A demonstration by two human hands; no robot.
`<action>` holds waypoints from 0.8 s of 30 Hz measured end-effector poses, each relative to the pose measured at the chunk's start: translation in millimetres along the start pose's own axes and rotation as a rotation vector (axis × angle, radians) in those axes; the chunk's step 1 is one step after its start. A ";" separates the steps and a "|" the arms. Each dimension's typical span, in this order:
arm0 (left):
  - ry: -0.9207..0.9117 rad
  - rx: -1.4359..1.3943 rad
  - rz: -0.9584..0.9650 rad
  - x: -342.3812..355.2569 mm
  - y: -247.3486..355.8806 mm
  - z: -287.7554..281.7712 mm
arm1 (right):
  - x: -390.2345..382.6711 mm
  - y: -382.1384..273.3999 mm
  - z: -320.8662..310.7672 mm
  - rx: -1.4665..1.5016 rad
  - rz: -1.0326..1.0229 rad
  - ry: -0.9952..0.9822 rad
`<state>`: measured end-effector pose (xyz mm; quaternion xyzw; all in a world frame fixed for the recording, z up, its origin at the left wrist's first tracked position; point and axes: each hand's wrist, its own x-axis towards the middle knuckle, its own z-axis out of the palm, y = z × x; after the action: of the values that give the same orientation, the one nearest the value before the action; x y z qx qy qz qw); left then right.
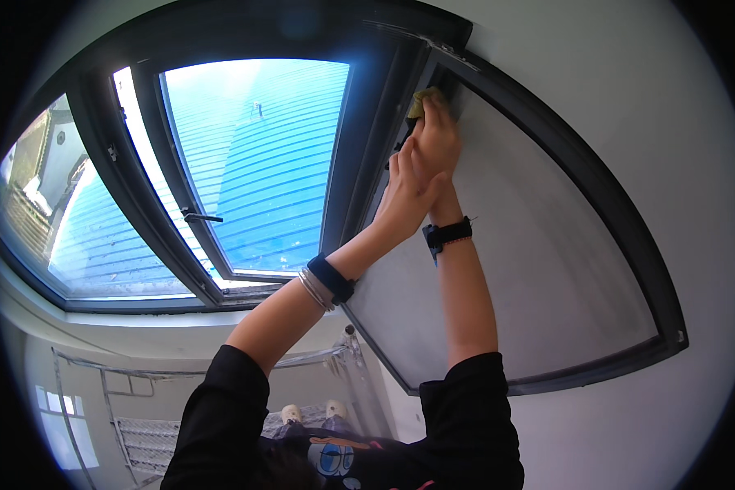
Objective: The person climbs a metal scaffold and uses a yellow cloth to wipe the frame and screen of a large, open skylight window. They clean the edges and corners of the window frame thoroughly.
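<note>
The right hand (pixel 439 140) holds a yellowish cloth (pixel 419 104) near the upper-left corner of a dark-framed screen panel (pixel 539 253); the left hand (pixel 402 196) lies against the right wrist. Beyond the panel's left edge, a casement window (pixel 149 106) with a lever handle (pixel 204 218) shows a blue corrugated roof (pixel 290 184).

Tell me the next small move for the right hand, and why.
Probably slide the yellowish cloth or sponge a little down the dark frame: the right hand holds it near the frame's upper corner, and more of that side runs on below. The left hand is just beneath the right.
</note>
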<state>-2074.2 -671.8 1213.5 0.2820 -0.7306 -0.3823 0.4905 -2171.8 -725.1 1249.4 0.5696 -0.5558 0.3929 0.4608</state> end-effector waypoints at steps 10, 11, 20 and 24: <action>0.053 -0.124 0.064 -16.0 6.3 3.1 | -1.5 0.4 -25.5 0.122 -0.047 -0.197; 0.058 -0.124 0.087 -13.5 13.6 2.5 | 7.4 2.2 -29.6 0.101 -0.093 -0.144; 0.078 -0.225 0.086 9.9 35.4 -11.1 | 53.0 -2.7 -33.7 -0.115 -0.304 -0.092; 0.066 -0.390 0.039 15.6 40.1 -12.6 | 65.2 -0.1 -31.1 -0.239 -0.473 -0.167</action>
<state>-2069.6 -665.6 1257.7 0.1798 -0.6316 -0.4973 0.5670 -2164.9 -712.9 1320.3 0.6556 -0.4860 0.1577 0.5560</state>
